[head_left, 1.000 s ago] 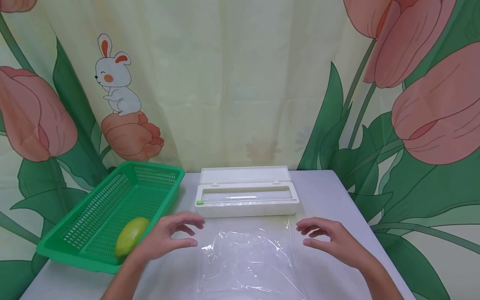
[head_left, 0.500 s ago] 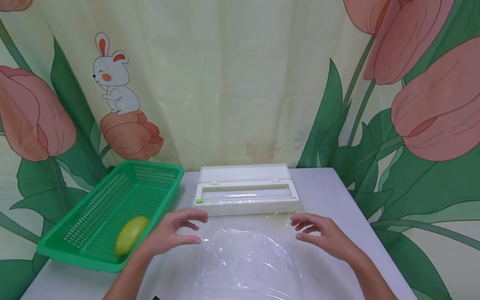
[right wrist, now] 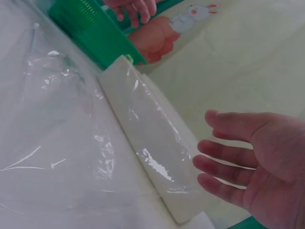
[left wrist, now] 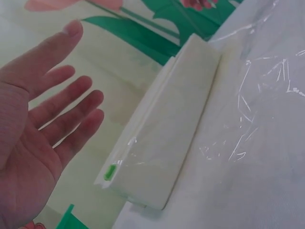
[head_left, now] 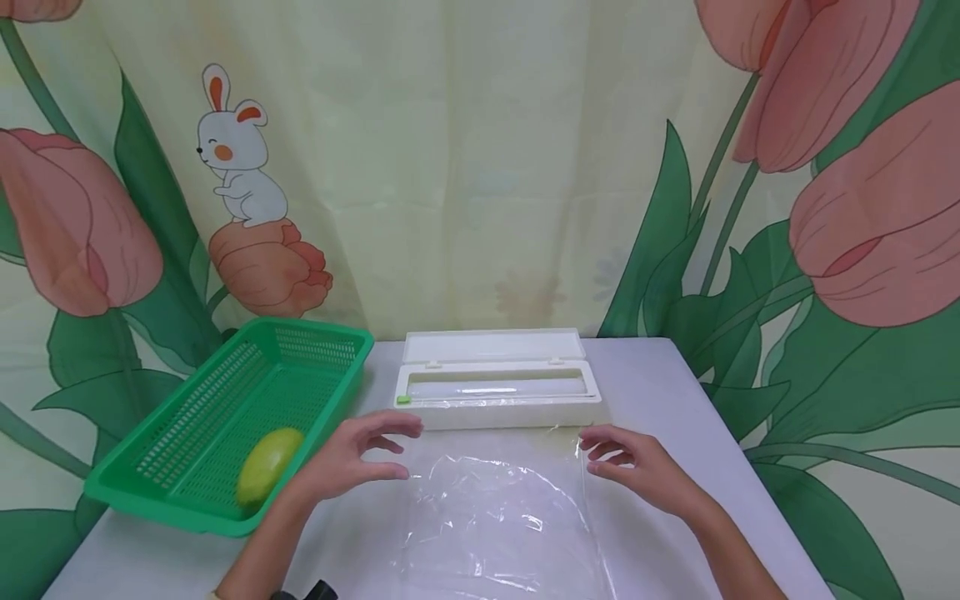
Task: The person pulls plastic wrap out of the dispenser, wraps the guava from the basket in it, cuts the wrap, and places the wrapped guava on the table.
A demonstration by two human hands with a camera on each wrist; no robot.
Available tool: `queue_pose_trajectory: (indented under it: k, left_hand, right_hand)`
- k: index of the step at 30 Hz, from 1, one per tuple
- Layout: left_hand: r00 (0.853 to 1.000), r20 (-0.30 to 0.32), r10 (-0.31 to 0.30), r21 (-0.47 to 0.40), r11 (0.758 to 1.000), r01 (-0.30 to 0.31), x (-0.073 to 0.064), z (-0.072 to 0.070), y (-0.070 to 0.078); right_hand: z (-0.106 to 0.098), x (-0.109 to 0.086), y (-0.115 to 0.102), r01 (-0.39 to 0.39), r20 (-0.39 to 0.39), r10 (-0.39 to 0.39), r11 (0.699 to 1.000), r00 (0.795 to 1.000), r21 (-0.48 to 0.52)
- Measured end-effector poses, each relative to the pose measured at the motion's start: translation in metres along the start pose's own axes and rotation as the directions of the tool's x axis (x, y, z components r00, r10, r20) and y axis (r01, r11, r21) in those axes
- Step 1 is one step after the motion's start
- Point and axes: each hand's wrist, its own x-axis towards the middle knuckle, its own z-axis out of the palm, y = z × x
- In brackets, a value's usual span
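A white cling film dispenser [head_left: 498, 415] lies on the table with its lid tipped back, a film roll inside and a green slider at its left end. From its front edge a sheet of clear cling film [head_left: 495, 517] spreads over the table toward me. My left hand [head_left: 348, 458] hovers by the film's left side, near the dispenser's left corner, fingers loosely bent and holding nothing. Over the film's right edge, my right hand [head_left: 648, 467] hangs likewise, its palm bare in the right wrist view. Both wrist views show the fingers apart from the dispenser.
A green plastic basket [head_left: 180, 521] stands at the table's left, close to my left forearm. In its near corner lies a yellow-green oval fruit [head_left: 270, 467]. A printed curtain [head_left: 465, 167] hangs behind the white table [head_left: 637, 375].
Over the last second both hands have moved slightly inward, toward each other and the film. Basket, fruit and dispenser stay put; the head view shifts a little.
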Motion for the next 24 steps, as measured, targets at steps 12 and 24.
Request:
queue_pose_trajectory:
  k: [12, 24]
  left_hand:
    - [1.0, -0.003, -0.017, 0.002, 1.0, 0.017, 0.002, 0.003, -0.006]
    - [0.997, 0.022, -0.068, 0.004, 0.998, 0.067, 0.007, 0.004, -0.023]
  right_hand:
    - [0.007, 0.007, 0.007, -0.022, 0.012, 0.022, 1.0, 1.0, 0.0]
    - [0.013, 0.014, 0.01, -0.066, 0.013, 0.066, 0.998, 0.998, -0.024]
